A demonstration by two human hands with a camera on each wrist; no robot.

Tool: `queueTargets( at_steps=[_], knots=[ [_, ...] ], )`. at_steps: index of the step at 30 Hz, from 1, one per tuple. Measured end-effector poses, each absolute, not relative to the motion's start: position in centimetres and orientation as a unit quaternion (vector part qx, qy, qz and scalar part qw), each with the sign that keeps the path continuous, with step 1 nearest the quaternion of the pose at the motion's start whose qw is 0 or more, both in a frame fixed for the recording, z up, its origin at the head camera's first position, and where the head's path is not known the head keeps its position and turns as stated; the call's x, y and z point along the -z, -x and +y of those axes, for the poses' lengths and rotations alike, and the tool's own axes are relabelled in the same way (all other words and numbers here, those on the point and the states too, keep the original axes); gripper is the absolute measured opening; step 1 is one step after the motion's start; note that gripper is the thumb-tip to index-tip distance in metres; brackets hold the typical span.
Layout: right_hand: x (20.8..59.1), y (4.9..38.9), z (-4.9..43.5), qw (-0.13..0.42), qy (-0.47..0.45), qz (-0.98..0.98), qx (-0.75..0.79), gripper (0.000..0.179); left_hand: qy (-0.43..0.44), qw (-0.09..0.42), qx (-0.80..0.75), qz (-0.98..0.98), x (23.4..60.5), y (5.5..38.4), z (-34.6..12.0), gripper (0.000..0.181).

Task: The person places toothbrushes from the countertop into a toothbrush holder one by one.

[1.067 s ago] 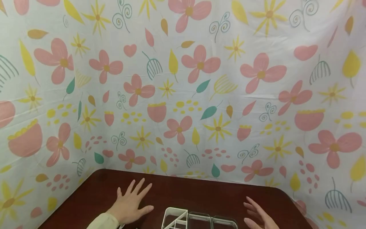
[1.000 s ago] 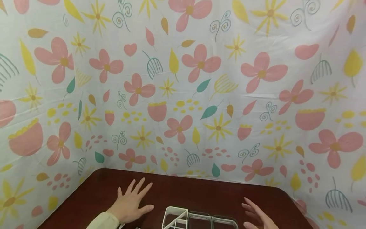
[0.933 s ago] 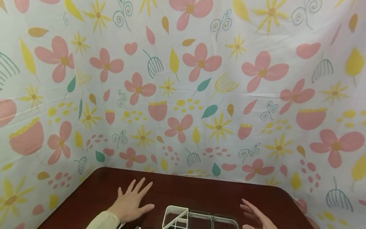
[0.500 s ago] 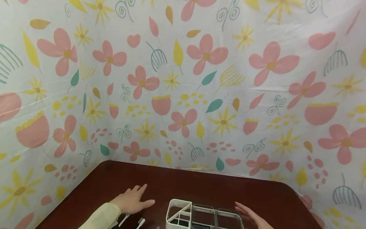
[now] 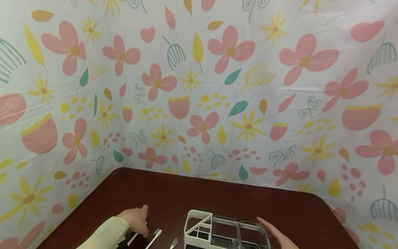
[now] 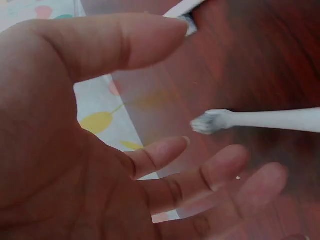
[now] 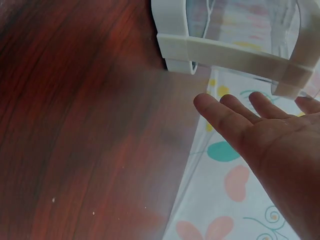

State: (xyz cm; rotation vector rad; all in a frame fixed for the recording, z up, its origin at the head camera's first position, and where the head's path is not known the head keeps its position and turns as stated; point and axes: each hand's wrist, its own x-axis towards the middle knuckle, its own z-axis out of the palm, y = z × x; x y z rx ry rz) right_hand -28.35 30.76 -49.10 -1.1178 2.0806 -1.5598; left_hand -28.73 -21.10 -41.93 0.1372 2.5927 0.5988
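Note:
My left hand (image 5: 135,218) hovers over the table's left side beside several white toothbrushes. In the left wrist view its thumb and fingers are apart with nothing held, and the grey bristled head of a toothbrush (image 6: 270,120) lies beyond the gap. Another toothbrush (image 5: 153,240) lies to the right of this hand, and a third brush head (image 5: 174,242) shows at the bottom edge. My right hand (image 5: 277,236) is at the right side of a white toothbrush holder (image 5: 186,235); in the right wrist view its straight fingers (image 7: 220,112) point at the holder's frame.
The holder has a divided white section on the left and two clear cups (image 5: 225,231) on the right. A dark object (image 5: 122,244) lies under my left sleeve. Flower-printed cloth (image 5: 199,86) stands around the dark red table (image 5: 174,193) at the back and left.
The head view has tilted down, bringing more of the holder and toothbrushes into sight. My left hand has gone from spread fingers to fingers bent downward near the brushes. My right hand has neared the holder.

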Motion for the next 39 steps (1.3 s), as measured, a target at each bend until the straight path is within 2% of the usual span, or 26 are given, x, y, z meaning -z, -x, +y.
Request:
queueTargets(
  at_steps=[3, 10, 15, 21, 30, 34, 39],
  knots=[
    [49.0, 28.1, 30.6, 0.148, 0.369, 0.742, 0.54, 0.051, -0.036, 0.246, -0.208, 0.946, 42.5, 28.9, -21.7, 0.083],
    [49.8, 28.3, 30.4, 0.128, 0.358, 0.757, 0.531, 0.056, -0.037, 0.213, -0.158, 0.964, 44.6, 29.2, -22.6, 0.067],
    [50.3, 28.5, 30.2, 0.109, 0.363, 0.759, 0.53, 0.061, -0.025, 0.211, -0.165, 0.963, 44.1, 28.0, -22.7, 0.056],
    [51.2, 29.0, 30.5, 0.083, 0.364, 0.77, 0.518, 0.061, -0.032, 0.202, -0.163, 0.965, 43.5, 26.8, -22.6, 0.051],
    [51.6, 28.5, 30.4, 0.019, 0.372, 0.775, 0.51, 0.073, -0.064, 0.135, -0.159, 0.976, 43.6, 25.3, -22.9, 0.044],
    [50.5, 27.4, 29.6, -0.009, 0.341, 0.803, 0.488, 0.073, -0.066, 0.119, -0.181, 0.974, 44.0, 24.9, -23.3, 0.042],
    [49.0, 26.0, 28.0, -0.01, 0.262, 0.862, 0.434, 0.092, -0.054, 0.108, -0.206, 0.971, 44.6, 24.1, -23.9, 0.041]
  ],
)
